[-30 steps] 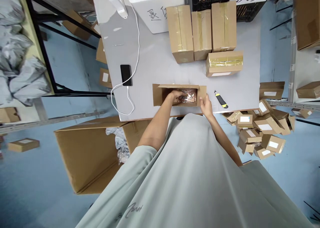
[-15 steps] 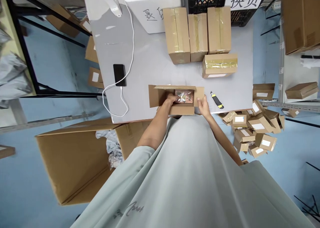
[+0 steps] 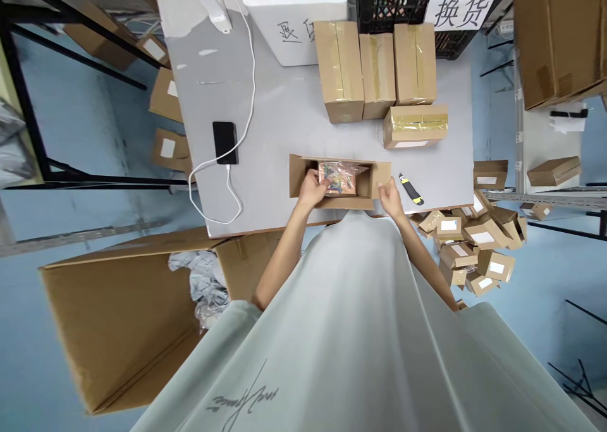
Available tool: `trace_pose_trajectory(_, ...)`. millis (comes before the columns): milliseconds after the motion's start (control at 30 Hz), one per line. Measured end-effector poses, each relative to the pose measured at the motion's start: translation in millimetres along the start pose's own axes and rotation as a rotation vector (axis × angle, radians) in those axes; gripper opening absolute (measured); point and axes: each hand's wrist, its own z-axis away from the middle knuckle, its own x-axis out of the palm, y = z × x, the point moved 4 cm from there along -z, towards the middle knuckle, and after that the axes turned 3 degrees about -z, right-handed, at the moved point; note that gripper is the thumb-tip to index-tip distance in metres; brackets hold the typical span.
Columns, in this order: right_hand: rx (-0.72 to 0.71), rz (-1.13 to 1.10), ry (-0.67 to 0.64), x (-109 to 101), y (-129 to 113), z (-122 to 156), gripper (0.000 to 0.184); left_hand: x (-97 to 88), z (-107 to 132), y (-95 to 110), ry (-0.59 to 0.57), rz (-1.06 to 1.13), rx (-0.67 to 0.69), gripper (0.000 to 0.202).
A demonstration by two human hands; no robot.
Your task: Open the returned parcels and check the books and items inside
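An open cardboard box (image 3: 298, 178) lies at the near edge of the table, its flaps spread. My left hand (image 3: 313, 188) grips the left end of a clear-wrapped package (image 3: 339, 179) with a colourful printed face, lifted at the box's opening. What exactly the package is, I cannot make out. With its fingers closed on the box's right flap, my right hand (image 3: 389, 197) steadies that side. A black and yellow utility knife (image 3: 411, 189) lies on the table just right of that hand.
Several taped cardboard boxes (image 3: 339, 71) stand at the back, before a white foam bin (image 3: 294, 30) and a black crate (image 3: 393, 8). A phone (image 3: 224, 142) with a white cable lies left. Small boxes (image 3: 474, 242) are heaped at right; a large open carton (image 3: 118, 318) sits at lower left.
My left hand has drawn the wrapped package up and leftward from inside the box. My right hand keeps hold of the flap. The view has shifted slightly.
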Motion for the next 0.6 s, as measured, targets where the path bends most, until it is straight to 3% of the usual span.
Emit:
trace_pose_trajectory(200,-0.019,-0.046,0.055,-1,-4,4,0.057,-107.6,55,-11,0.108,0.509,0.173,0.049)
trace_pose_trajectory(333,-0.041,-0.039,0.076,-7,-10,7,0.056,-157.0,53,-34,0.274,0.764,0.114,0.049)
trace_pose_trajectory(400,-0.053,-0.009,0.082,-9,-13,8,0.055,-166.9,42,-51,0.377,0.862,0.062,0.042)
trace_pose_trajectory(467,-0.057,0.006,0.092,-9,-14,10,0.056,-165.4,28,-70,0.471,0.943,-0.012,0.033)
trace_pose_trajectory(533,-0.029,-0.016,0.097,-7,-12,12,0.057,-152.3,15,-87,0.509,0.991,-0.124,0.026)
trace_pose_trajectory(600,0.027,-0.071,0.091,-3,-7,14,0.058,-131.0,4,-100,0.463,0.976,-0.267,0.025)
